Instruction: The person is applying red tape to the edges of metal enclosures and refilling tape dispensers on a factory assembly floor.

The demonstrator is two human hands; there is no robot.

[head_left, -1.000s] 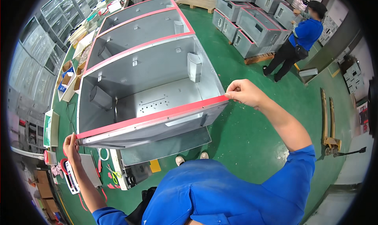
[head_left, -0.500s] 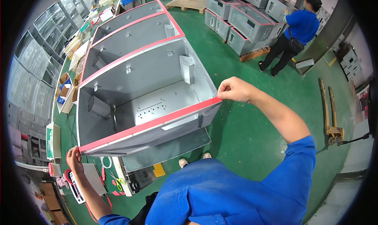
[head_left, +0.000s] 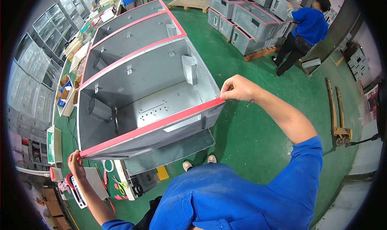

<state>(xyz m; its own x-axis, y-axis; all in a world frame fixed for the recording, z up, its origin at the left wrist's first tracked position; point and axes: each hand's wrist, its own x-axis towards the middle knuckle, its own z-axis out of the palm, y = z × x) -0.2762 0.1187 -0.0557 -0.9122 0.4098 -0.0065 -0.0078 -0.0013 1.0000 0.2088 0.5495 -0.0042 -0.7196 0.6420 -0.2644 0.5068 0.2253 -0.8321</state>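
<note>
A large grey metal cabinet (head_left: 153, 89) lies open-side up in front of me, with a red strip (head_left: 153, 126) running along its near rim. My right hand (head_left: 238, 89) pinches the right end of that strip at the cabinet's right corner. My left hand (head_left: 75, 162) pinches the strip's left end at the left corner. The strip is stretched straight between both hands. Inside the cabinet I see a perforated back plate (head_left: 155, 109) and small brackets.
More red-edged grey cabinets (head_left: 133, 28) stand in a row behind this one. Another person in blue (head_left: 302, 32) works at grey boxes on pallets at upper right. A pallet jack (head_left: 340, 113) stands on the green floor to the right. Scissors (head_left: 119, 185) and tools lie at lower left.
The view has shifted slightly, so the cabinet sits a little higher and to the right. Both hands stay pinched on the strip's ends at the corners.
</note>
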